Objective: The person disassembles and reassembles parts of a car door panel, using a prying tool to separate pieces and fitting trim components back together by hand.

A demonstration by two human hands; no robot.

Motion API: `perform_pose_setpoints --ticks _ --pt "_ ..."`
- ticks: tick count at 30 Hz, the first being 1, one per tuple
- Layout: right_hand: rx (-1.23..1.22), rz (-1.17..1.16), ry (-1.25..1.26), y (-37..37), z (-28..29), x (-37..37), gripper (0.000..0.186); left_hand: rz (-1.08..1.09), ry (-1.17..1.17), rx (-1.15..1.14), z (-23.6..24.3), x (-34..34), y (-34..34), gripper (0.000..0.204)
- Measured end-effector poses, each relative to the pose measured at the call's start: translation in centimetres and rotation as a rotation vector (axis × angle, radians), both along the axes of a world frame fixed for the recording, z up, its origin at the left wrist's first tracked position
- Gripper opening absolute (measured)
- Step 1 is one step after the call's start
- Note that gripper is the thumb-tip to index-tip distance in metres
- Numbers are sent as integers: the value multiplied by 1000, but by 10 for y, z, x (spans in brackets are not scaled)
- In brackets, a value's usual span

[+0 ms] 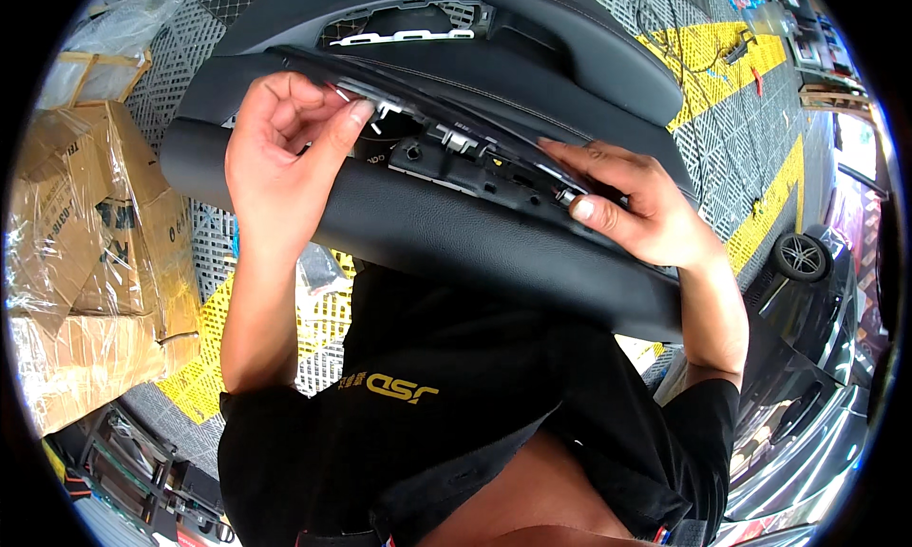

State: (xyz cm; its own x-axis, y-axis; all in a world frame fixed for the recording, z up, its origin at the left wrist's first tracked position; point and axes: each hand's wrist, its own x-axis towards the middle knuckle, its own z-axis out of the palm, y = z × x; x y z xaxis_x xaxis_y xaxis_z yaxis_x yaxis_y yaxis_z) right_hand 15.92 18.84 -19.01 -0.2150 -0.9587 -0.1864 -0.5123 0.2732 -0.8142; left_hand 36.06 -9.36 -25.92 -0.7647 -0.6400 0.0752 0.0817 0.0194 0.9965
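Observation:
A black car door panel (494,219) lies across in front of me, close to my body. Above its recess, a long glossy black trim strip (456,113) is tilted up, showing clips on its underside. My left hand (285,153) pinches the strip near its left end, thumb beside a white clip (385,110). At the other end my right hand (638,203) grips the strip, with its thumb on the near side and fingers over the top. A metal clip (460,141) shows midway along. The recess's black inner frame (446,170) is partly hidden beneath the strip.
Wrapped cardboard boxes (100,253) are stacked at the left. A dark car with a wheel (801,256) stands at the right. Cables (708,63) trail over the grey and yellow grid floor (760,224). An opening with a white strip (408,37) shows in the panel's far part.

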Motion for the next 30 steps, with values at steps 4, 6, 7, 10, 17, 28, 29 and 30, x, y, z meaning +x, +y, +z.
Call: perform_pose_setpoints --ticks 4,6,7,10,17,28,29,30 --pt "18 -24 68 -5 5 6 59 32 -2 34 -4 -3 -1 29" --pt "26 -36 115 -6 8 9 59 17 -27 26 -7 -1 -4 28" --pt "18 -47 129 -7 8 11 59 8 -32 4 -10 -2 -6 28" --pt "-9 -49 184 -4 4 10 59 -67 -30 67 -8 0 -11 25" --pt "27 -9 216 10 11 -3 60 -73 -486 -687 9 -2 -30 16" --pt "224 -106 462 46 21 26 69 -292 -397 -956 14 -5 -43 25" --pt "212 -114 512 49 19 28 69 -319 -341 -940 15 -7 -39 25" --pt "203 -130 530 51 16 29 68 -345 -284 -923 16 -8 -35 24"
